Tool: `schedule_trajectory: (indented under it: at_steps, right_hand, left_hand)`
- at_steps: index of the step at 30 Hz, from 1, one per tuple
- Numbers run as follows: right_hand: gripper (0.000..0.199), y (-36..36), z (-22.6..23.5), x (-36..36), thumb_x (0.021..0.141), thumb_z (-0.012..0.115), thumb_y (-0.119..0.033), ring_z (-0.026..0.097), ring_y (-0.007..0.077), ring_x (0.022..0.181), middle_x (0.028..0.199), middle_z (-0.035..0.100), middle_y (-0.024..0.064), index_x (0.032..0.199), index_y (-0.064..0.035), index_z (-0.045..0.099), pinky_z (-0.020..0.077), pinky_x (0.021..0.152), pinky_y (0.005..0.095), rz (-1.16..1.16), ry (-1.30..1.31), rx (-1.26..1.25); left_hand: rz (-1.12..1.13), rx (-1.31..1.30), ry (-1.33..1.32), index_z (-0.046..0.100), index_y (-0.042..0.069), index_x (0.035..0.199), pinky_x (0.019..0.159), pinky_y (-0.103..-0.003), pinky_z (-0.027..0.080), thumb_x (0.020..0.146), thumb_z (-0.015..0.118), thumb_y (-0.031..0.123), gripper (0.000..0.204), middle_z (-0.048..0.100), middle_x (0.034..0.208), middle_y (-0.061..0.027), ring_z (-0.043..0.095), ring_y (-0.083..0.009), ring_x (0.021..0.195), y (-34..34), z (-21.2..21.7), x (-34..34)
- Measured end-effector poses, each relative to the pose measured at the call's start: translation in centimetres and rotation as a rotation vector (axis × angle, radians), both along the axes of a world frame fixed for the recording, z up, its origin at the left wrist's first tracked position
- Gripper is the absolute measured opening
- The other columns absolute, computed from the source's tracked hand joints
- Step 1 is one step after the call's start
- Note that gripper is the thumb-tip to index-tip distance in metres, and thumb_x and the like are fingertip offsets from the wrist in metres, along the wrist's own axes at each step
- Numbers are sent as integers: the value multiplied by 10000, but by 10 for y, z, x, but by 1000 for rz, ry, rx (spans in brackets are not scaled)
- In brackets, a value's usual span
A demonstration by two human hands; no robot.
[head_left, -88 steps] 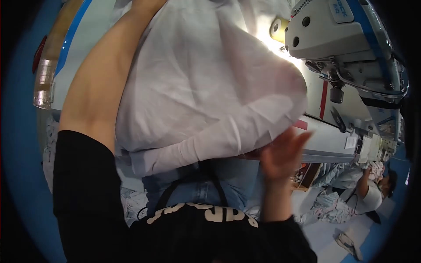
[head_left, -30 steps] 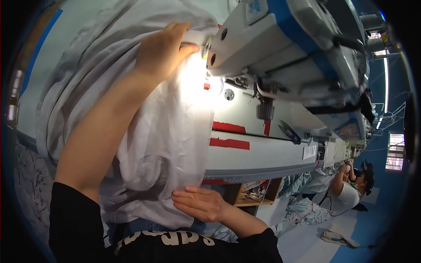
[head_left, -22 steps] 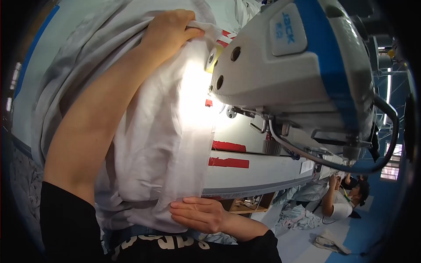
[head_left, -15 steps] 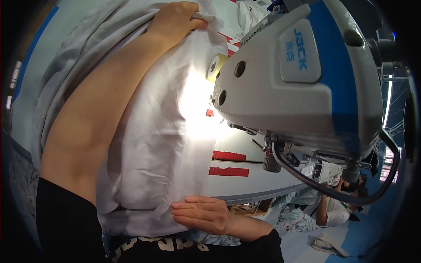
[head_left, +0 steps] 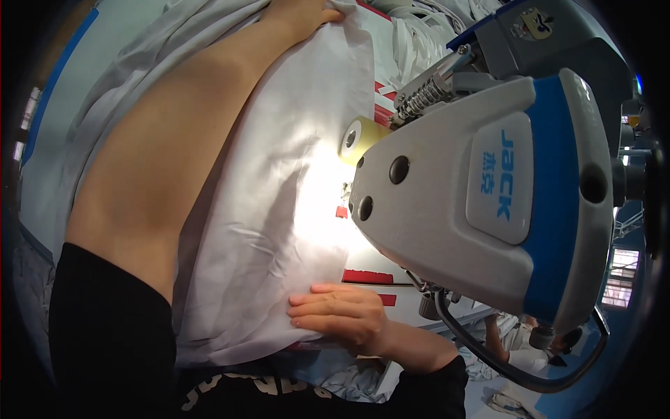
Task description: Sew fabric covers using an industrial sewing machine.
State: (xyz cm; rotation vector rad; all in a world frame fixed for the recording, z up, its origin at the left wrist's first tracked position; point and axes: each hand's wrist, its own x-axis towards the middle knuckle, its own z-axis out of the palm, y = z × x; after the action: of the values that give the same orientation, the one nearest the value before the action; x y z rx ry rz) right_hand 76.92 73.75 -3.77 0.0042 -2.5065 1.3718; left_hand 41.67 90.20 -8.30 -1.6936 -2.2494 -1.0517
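Observation:
A pale white cloth (head_left: 279,167) lies in soft folds over the sewing table, its right border running along the needle area of a white and blue sewing machine (head_left: 447,181). At the far end, my left hand (head_left: 296,17) is closed on the cloth near its right edge; the picture's upper border cuts off part of this hand. My right hand (head_left: 342,318) lies flat on the near right corner of the cloth, fingers stretched out and close together. A bright lamp glare washes out the cloth beside the needle, and a small red piece (head_left: 341,212) shows there.
A yellowish roll (head_left: 359,140) stands behind the machine head. Red strips (head_left: 368,277) mark the table to the right of the cloth. White bands (head_left: 419,42) are heaped at the far side. A black cable (head_left: 481,346) loops below the machine. Another person (head_left: 527,353) sits at lower right.
The view has shifted, so the machine sits lower and further right. Relative to the machine, both hands and the cloth have moved farther away from my body. The cloth's near part looks smoother.

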Motion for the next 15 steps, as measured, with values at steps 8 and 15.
schedule_trajectory:
  at_steps: [8,15]
  right_hand:
    - [99,3,-5,-8,843,603,-113,680,188,985,948,719,31,874,-105,697,507,883,365,-40,-4,23]
    - [146,14,-18,4,775,621,-21,664,196,995,947,704,28,873,-114,678,466,943,421,-136,-5,98]
  left_hand:
    - [-213,-13,-226,448,16,1326,1046,-373,347,885,586,465,644,478,1332,-233,452,-339,1254,-79,15,3]
    - [27,-332,214,396,-33,1368,1018,-461,367,877,548,549,777,529,1299,-210,486,-340,1239,-395,27,120]
